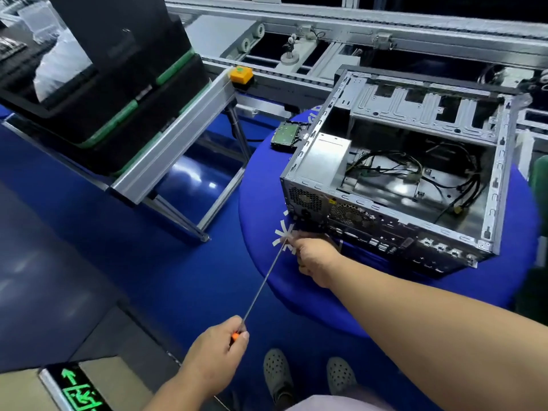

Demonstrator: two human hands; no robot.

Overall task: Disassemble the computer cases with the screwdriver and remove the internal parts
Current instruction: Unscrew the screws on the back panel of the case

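Steel computer case [394, 173], side panel off, lies on the blue tabletop [258, 179]. Left hand [216, 351] grips the orange-handled screwdriver [264, 280]; right hand [317, 256] pinches its shaft at the rear panel near the power supply [323, 155]. Advice: keep the tip square in the screw, press while turning. No legible brand; green exit sign [78, 390] on the floor.

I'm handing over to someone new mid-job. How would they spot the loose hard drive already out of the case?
Find the round blue table carrying the open computer case. Just beyond the case's far left corner, near the table's far edge, lies the hard drive. It is a small flat block with a green circuit board facing up, the only loose part on the table outside the case.
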